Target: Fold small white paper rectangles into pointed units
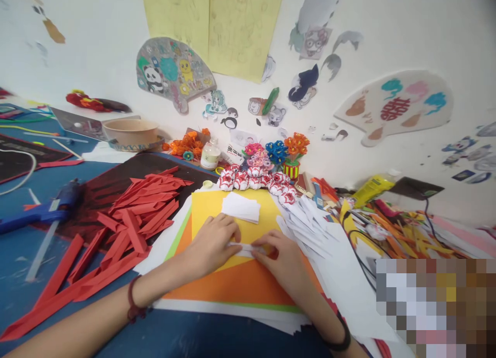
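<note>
Between my two hands lies a small folded white paper strip, over the stacked yellow and orange sheets. My left hand pinches its left end between thumb and fingers. At the right end, the thumb and fingers of my right hand close on the same strip. Just beyond my hands a small stack of white paper pieces rests on the yellow sheet. White sheets and a green edge show under the orange one.
Folded red paper strips pile up at left, beside a blue glue gun. Red-and-white folded pieces, paper flowers and a bottle stand along the wall. White strips and coloured scraps lie at right.
</note>
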`<state>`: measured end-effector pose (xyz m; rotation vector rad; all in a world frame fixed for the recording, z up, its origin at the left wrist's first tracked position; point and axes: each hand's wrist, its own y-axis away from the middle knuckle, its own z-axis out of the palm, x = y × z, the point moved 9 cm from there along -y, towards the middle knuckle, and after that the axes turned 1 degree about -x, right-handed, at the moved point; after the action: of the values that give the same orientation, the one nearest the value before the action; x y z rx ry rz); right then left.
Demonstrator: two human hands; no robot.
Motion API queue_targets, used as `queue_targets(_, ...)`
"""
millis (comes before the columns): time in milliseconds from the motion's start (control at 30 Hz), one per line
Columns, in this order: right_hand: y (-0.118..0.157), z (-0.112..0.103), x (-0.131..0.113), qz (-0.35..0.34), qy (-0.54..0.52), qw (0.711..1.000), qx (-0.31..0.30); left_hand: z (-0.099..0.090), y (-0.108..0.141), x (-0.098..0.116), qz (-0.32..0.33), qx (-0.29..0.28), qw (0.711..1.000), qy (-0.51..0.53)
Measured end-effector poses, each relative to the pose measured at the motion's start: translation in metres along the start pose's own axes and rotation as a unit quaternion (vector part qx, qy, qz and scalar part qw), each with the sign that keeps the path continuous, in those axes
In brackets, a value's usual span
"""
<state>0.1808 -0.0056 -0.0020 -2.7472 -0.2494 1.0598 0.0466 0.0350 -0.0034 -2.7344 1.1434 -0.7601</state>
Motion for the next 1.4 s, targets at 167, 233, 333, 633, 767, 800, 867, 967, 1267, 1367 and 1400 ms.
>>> queue_targets(167, -0.002, -0.001, -0.002, -0.012, 0.02, 1.0, 0.008, 0.002, -0.002, -0.003, -0.011, -0.013, 1.0, 0.026)
queue_targets(233, -0.002, 0.001, -0.003, -0.019, 0.042, 0.999, 0.002, -0.001, -0.002, 0.002, 0.006, -0.022, 0.999, 0.023)
queue_targets(333, -0.001, 0.003, -0.005, -0.045, 0.063, 0.997, -0.011, -0.009, 0.0, 0.012, 0.052, -0.034, 0.998, 0.006)
queue_targets(633, 0.015, 0.004, -0.032, -0.233, 0.206, 0.95, 0.004, -0.009, 0.013, 0.035, 0.174, -0.005, 0.973, -0.151)
queue_targets(767, 0.019, 0.007, -0.039, -0.273, 0.262, 0.926, -0.009, -0.01, 0.012, 0.032, 0.163, -0.022, 0.975, -0.15)
queue_targets(800, 0.019, 0.007, -0.039, -0.272, 0.262, 0.926, -0.013, -0.011, 0.012, 0.03, 0.156, -0.026, 0.978, -0.138)
queue_targets(867, 0.02, 0.008, -0.037, -0.268, 0.258, 0.928, -0.023, -0.013, 0.012, 0.03, 0.157, -0.034, 0.979, -0.121)
queue_targets(967, 0.02, 0.01, -0.035, -0.262, 0.259, 0.929, -0.032, -0.011, 0.017, 0.037, 0.202, -0.034, 0.967, -0.152)
queue_targets(1267, 0.02, 0.012, -0.028, -0.209, 0.263, 0.939, -0.074, -0.01, 0.026, 0.047, 0.271, -0.07, 0.942, -0.184)
queue_targets(1367, 0.017, 0.01, -0.028, -0.197, 0.237, 0.949, -0.067, -0.013, 0.024, 0.044, 0.27, -0.038, 0.942, -0.195)
queue_targets(1400, 0.016, 0.01, -0.029, -0.199, 0.231, 0.95, -0.061, -0.013, 0.025, 0.044, 0.276, -0.03, 0.941, -0.195)
